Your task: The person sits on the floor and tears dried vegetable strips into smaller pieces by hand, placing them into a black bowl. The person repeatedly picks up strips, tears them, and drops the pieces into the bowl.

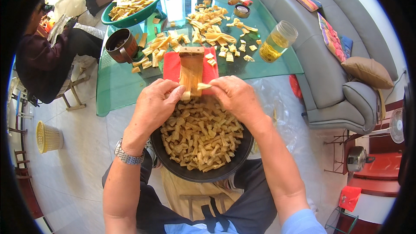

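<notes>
A wooden block tool point(191, 68) stands on a red cloth point(171, 66) at the near edge of the green glass table. At its lower left corner, my left hand point(159, 104) pinches a small pale dried strip point(186, 96) between thumb and finger. My right hand point(235, 97) pinches another pale yellow piece point(204, 86) by its right end, over the block's right side. Below both hands, a round black pan point(201, 177) holds a heap of short, bunched dried pieces point(201, 133). More dried strips and cut pieces point(208, 21) lie across the table beyond the block.
A green basin of strips point(130, 23), a dark metal mug point(122, 45) and a clear jar with yellow contents point(278, 41) stand on the table. Another person point(48, 58) sits at the left. A grey sofa point(320, 78) is at the right, a yellow basket point(49, 137) on the floor.
</notes>
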Available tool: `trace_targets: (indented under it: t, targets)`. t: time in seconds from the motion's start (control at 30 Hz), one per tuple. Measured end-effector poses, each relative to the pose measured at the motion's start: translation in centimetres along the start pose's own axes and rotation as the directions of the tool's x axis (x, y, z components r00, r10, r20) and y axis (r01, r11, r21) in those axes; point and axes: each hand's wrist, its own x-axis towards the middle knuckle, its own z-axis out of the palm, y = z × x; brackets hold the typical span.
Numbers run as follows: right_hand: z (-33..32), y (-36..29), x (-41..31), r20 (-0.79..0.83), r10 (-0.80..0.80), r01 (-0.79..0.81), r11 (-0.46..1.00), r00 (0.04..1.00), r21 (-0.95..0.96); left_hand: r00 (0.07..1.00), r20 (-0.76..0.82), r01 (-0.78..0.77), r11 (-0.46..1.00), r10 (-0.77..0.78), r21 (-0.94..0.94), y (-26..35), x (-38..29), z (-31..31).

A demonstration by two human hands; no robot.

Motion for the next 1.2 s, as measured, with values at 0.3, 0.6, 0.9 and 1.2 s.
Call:
trace_targets:
  t: [0.3,0.6,0.9,1.2]
  targets:
    - [-2.0,-5.9,0.2,-0.153,-0.295,0.327,0.908,0.943,0.262,0.814,0.546,0.578,0.383,-0.200,-0.721,2.0,-1.9,0.1]
    - [-2.9,-8.0,-0.1,-0.217,-0.373,0.419,0.878,0.902,0.231,0.880,0.474,0.474,-0.020,0.026,-0.880,6.2,-0.8,0.8]
    - [-2.9,-7.3,-0.4,-0.180,-0.456,0.488,0.843,0.872,0.228,0.875,0.481,0.481,-0.030,-0.044,-0.876,5.5,-0.7,1.5]
    - [-2.8,-8.0,-3.1,-0.013,-0.572,0.570,0.814,0.820,0.115,0.692,0.717,0.720,0.002,-0.077,-0.694,3.5,-2.8,2.7]
